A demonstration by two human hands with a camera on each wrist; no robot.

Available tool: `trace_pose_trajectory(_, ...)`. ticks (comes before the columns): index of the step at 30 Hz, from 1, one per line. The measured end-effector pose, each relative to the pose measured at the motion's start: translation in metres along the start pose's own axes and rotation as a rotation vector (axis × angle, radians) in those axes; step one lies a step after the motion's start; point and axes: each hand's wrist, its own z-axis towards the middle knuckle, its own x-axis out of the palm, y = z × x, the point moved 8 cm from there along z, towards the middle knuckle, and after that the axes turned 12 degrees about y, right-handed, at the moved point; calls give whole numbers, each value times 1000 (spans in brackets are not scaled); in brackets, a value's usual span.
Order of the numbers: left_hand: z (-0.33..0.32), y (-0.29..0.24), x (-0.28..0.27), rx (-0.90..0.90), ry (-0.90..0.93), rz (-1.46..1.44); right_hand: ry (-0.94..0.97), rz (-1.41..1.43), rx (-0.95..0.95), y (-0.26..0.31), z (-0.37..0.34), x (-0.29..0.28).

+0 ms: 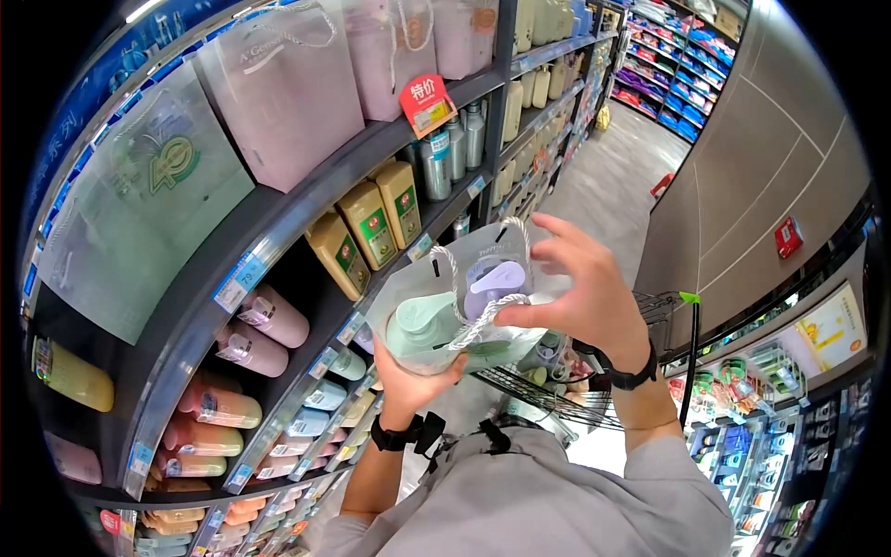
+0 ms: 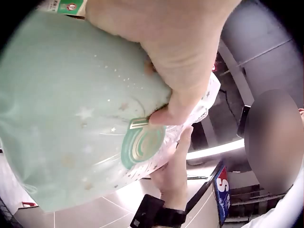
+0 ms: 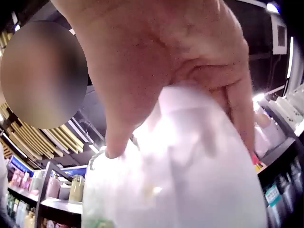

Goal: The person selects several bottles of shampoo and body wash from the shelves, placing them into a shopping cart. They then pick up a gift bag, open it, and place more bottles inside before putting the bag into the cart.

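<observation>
A translucent gift bag (image 1: 380, 311) with white rope handles (image 1: 483, 320) holds a green pump bottle (image 1: 422, 325) and a purple pump bottle (image 1: 495, 288). My left hand (image 1: 408, 381) grips the lower part of the bag. In the left wrist view, its thumb (image 2: 166, 116) presses the bag's pale green face beside a round printed emblem (image 2: 145, 145); the other fingers are partly hidden. At the bag's other side, my right hand (image 1: 589, 297) spreads its thumb and fingers across the upper edge. Its thumb touches a rope handle, and the bag (image 3: 175, 171) rises toward the palm.
Shelves with pink bottles (image 1: 269, 316), gold bottles (image 1: 367, 223) and large gift bags (image 1: 283, 93) stand on the left. A wire cart (image 1: 548, 399) is below the bag. A brown tiled column (image 1: 756, 176) rises on the right, beside the aisle floor (image 1: 613, 158).
</observation>
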Motion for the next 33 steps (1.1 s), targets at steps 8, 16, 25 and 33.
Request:
trace_pose_trajectory(8, 11, 6, 10, -46, 61, -24, 218, 213, -94, -27, 28, 6)
trace_pose_trajectory(16, 11, 19, 1, -30, 43, -34, 105, 316, -172, -21, 42, 14)
trace_pose_trajectory(25, 10, 23, -12, -20, 10, -70, 264, -90, -360, 20, 35, 30)
trace_pose_trajectory(33, 5, 24, -21, -1, -26, -66, 255, 112, -304, 52, 45, 39)
